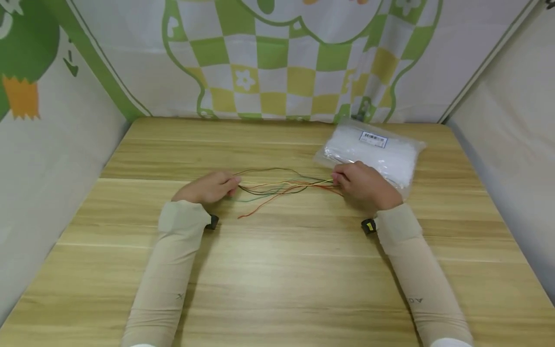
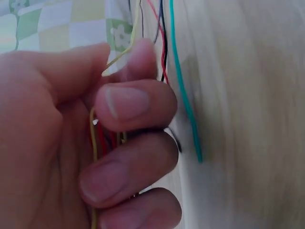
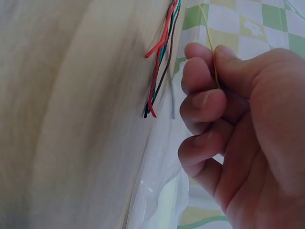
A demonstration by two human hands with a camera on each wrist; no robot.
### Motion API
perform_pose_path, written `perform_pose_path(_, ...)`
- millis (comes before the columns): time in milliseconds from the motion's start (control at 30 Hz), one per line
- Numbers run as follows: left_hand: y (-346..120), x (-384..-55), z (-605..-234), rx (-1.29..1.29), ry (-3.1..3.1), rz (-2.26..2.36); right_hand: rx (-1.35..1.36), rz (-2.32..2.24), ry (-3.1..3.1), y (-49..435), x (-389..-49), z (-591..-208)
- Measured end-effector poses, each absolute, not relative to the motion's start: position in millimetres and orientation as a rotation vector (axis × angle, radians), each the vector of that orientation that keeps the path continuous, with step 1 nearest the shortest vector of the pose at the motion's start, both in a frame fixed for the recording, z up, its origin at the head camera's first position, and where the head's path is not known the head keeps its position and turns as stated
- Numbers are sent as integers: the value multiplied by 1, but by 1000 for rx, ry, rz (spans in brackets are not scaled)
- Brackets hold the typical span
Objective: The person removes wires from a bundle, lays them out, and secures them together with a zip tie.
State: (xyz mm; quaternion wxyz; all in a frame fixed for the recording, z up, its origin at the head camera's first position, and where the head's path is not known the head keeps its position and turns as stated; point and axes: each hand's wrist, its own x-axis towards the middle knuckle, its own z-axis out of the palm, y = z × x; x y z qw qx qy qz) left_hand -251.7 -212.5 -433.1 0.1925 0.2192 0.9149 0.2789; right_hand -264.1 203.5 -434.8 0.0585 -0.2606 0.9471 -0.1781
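Observation:
A loose bundle of thin coloured wires (image 1: 299, 189) stretches between the two hands in the head view. My left hand (image 1: 212, 188) grips several of them, its fingers curled round red and yellow strands. A green wire (image 2: 183, 90) hangs free beside those fingers. Between thumb and index finger my right hand (image 1: 364, 185) pinches a yellow wire (image 3: 208, 33). To the side of it, red wire ends (image 3: 156, 90) dangle with green, dark and grey ones, outside the grip. One red wire (image 1: 260, 206) trails out toward the front left.
Behind the right hand lies a clear plastic bag (image 1: 401, 161) of white material with a barcode label (image 1: 373, 139). The wooden table (image 1: 277, 279) meets a patterned cloth (image 1: 272, 72) at its back edge, with pale cloth walls on both sides.

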Motion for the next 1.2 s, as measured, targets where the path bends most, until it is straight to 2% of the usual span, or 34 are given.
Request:
perform_pose_path(333,-225,-248,-422,566,2642,741,-709,-570,2878,208,-257,-424)
perform_pose_path(567,-218,-248,-415,640,2694,734,-640,-598,2897,218,-257,-414)
perform_pose_path(1200,-171,-238,-412,941,2636,774,-992,-935,2794,173,-240,-400)
